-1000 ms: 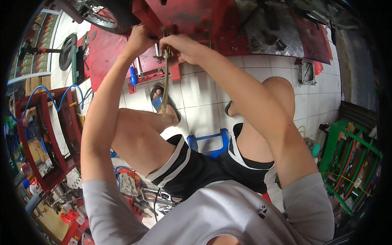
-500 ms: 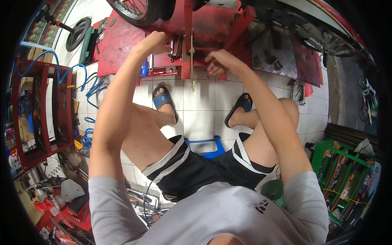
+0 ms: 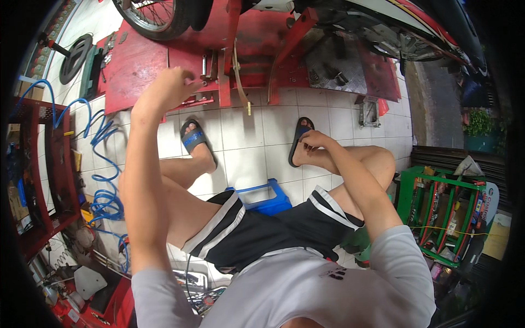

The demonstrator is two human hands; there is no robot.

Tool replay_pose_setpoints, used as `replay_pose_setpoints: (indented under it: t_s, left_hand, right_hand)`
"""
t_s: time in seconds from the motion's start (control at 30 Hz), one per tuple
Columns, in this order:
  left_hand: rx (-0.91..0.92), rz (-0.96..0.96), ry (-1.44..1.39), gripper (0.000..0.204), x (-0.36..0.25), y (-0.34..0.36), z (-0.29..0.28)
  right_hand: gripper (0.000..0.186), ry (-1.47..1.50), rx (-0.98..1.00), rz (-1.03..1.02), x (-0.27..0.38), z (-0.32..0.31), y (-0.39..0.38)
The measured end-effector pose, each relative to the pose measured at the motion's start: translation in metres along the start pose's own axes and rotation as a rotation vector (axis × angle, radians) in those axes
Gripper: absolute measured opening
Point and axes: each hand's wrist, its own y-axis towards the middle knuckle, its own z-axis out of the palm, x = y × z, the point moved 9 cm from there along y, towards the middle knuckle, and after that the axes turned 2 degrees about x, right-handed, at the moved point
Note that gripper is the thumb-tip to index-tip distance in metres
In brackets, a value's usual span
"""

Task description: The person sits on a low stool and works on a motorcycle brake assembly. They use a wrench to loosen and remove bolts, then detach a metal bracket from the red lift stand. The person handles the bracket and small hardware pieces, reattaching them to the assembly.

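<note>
My left hand [image 3: 170, 88] is over the front part of the red platform [image 3: 134, 65], its fingers loosely bent and apart, with nothing visible in them. A thin rod [image 3: 168, 57] shows just beyond that hand, its lower end hidden. To the hand's right a wrench [image 3: 204, 65] lies on the platform beside the red upright bars [image 3: 225, 79]. My right hand [image 3: 317, 141] hangs above my right foot and shin. Its fingers are bent, slightly spread, and nothing shows in them. A long narrow metal strip [image 3: 238, 76] juts past the platform's front edge between my feet.
A spoked motorcycle wheel [image 3: 158, 16] stands at the far side. A blue stool [image 3: 268, 202] is below me. A blue coiled hose [image 3: 106, 202] and red shelf frame [image 3: 57, 164] are at left. A green rack [image 3: 437, 218] stands at right, and a metal bracket [image 3: 369, 112] lies on the floor.
My right hand has drawn back from the metal strip toward my right shin. My left hand has moved left and nearer, covering where the blue handle was visible. The view has shifted.
</note>
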Motion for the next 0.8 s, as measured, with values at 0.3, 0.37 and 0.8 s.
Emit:
replay_pose_setpoints:
  t_s: [0.3, 0.37, 0.8]
  left_hand:
    - [-0.005, -0.117, -0.037, 0.045, 0.012, 0.008, -0.014]
    - [0.01, -0.16, -0.021, 0.047, 0.022, 0.014, -0.016]
    - [0.051, -0.228, 0.146, 0.053, 0.11, 0.089, -0.032]
  right_hand:
    - [0.022, -0.008, -0.33, -0.069, 0.003, -0.097, 0.068]
    - [0.021, 0.208, -0.439, -0.054, 0.008, -0.123, 0.078]
    - [0.046, -0.445, -1.056, -0.05, 0.034, -0.241, 0.107]
